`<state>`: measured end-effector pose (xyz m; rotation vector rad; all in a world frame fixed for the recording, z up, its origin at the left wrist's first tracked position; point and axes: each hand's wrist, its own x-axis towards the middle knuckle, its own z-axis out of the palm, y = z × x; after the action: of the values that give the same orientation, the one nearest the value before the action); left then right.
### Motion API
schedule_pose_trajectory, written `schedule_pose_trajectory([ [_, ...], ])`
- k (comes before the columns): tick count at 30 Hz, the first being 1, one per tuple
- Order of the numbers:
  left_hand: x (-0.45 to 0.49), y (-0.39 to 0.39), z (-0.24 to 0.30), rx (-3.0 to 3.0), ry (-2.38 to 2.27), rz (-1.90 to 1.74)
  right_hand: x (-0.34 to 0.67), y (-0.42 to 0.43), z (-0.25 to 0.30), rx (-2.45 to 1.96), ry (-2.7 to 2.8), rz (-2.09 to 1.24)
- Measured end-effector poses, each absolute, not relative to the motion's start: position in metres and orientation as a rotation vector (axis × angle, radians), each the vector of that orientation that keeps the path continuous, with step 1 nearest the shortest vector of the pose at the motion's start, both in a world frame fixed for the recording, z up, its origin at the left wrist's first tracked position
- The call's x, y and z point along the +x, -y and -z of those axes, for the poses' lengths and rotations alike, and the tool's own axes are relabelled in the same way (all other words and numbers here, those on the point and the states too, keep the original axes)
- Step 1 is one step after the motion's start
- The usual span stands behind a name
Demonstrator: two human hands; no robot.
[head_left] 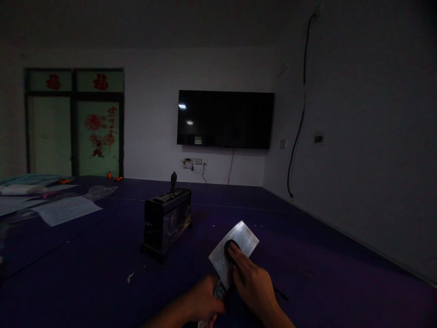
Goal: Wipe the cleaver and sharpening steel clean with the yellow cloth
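A cleaver with a wide, shiny rectangular blade lies slantwise in front of me, its far end pointing up and right. My left hand is closed around its handle, which the fingers partly cover. Against the flat of the blade, my right hand presses a small dark rounded pad; its exact kind is too dark to tell. Ahead to the left stands a black knife block, with one dark handle rising from its top.
Purple-blue covering spreads over the wide surface. White paper sheets and clear plastic lie at the left. Small orange objects sit at the far edge. A dark thin strip lies beside my right wrist. A television hangs beyond.
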<state>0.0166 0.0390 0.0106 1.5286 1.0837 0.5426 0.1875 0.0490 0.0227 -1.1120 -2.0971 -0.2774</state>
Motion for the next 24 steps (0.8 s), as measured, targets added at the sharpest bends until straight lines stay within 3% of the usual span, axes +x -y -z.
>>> schedule_pose_trajectory([
  [11,0.018,-0.037,-0.019,1.591,-1.185,-0.494,0.204,-0.061,-0.028,-1.305,2.017,0.435],
  [24,0.017,-0.045,-0.003,1.587,-1.073,-0.626,0.182,-0.05,-0.025,-0.983,2.308,0.432],
])
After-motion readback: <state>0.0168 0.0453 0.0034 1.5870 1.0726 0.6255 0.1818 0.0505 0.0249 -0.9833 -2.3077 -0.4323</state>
